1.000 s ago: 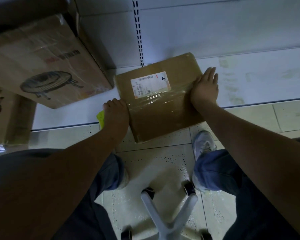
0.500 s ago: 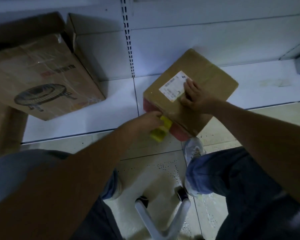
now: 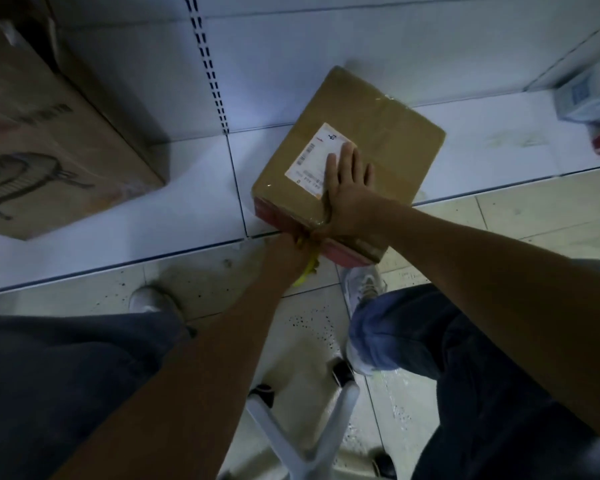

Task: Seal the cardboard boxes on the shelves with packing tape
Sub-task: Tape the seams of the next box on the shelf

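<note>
Already we can see how the scene has shifted, reading from the left. The large printed carton [image 3: 49,140] sits untouched at the far left of the white shelf [image 3: 174,188]. Next comes our left hand [image 3: 286,252], down at the near lower edge of the small cardboard box [image 3: 357,161]; its grip is curled around the yellow tape dispenser [image 3: 307,268], only a sliver of which shows below the knuckles. A moment ago that hand was out to the box's left side; now it has travelled round to the near face, which we judge means the tape run has been carried over the top and down the front.

The box itself has been swung: it lay square to the shelf edge, and it now sits cornerwise, its near corner overhanging the shelf lip above the floor tiles [image 3: 534,216]. Our right hand [image 3: 349,188], which was flat against the box's right side, now lies spread on the top, fingers straight and apart, half across the shipping label [image 3: 317,157], pressing the clear tape down.

So this strip seems nearly finished; cutting it off would be the likely next need. At far right, a small blue-and-white package [image 3: 589,102] waits on the shelf.
</note>
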